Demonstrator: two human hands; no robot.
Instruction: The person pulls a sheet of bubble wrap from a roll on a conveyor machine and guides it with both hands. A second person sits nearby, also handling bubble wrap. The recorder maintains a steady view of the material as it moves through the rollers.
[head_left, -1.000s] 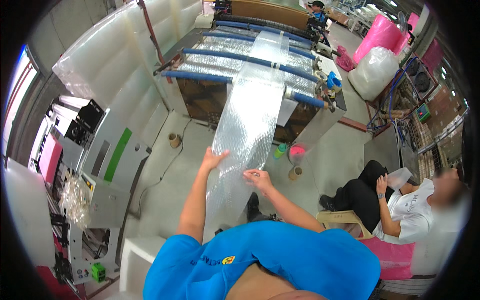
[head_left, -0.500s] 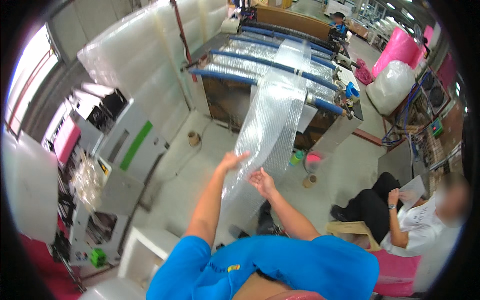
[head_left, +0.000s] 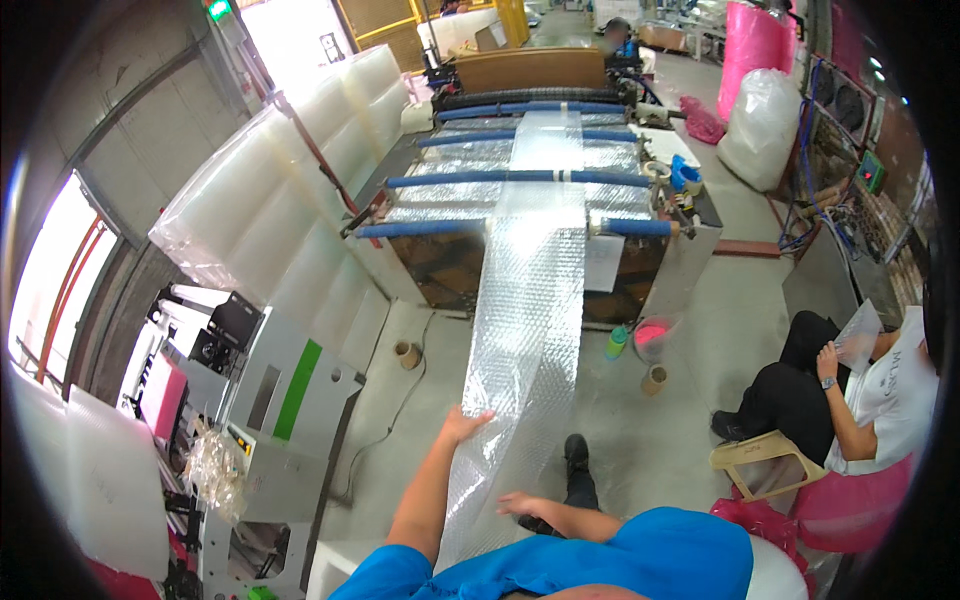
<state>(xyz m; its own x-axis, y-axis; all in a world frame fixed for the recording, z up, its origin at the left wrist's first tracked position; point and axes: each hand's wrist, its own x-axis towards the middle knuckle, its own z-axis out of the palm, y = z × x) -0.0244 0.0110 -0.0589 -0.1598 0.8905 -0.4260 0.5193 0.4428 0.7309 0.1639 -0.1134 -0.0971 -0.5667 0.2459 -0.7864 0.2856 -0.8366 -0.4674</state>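
Note:
A long clear strip of bubble wrap (head_left: 535, 290) runs over the blue rollers of a machine and hangs down toward me. My left hand (head_left: 466, 424) grips its left edge, thumb lying across the front and the other fingers hidden behind. Lower down, at the strip's right edge, is my right hand (head_left: 520, 503). Its fingers are stretched out toward the film with nothing held; whether they touch it I cannot tell.
The roller machine (head_left: 690, 250) stands ahead. A grey machine with a green stripe (head_left: 298, 390) is at left. At right a seated person (head_left: 870, 400) holds a clear sheet. A green bottle (head_left: 616, 342) and cardboard cores (head_left: 653, 379) stand on the floor.
My view has lifted and turned. My right hand has come down and back toward my body, away from the left hand. The strip now hangs straighter, with my left hand on its edge.

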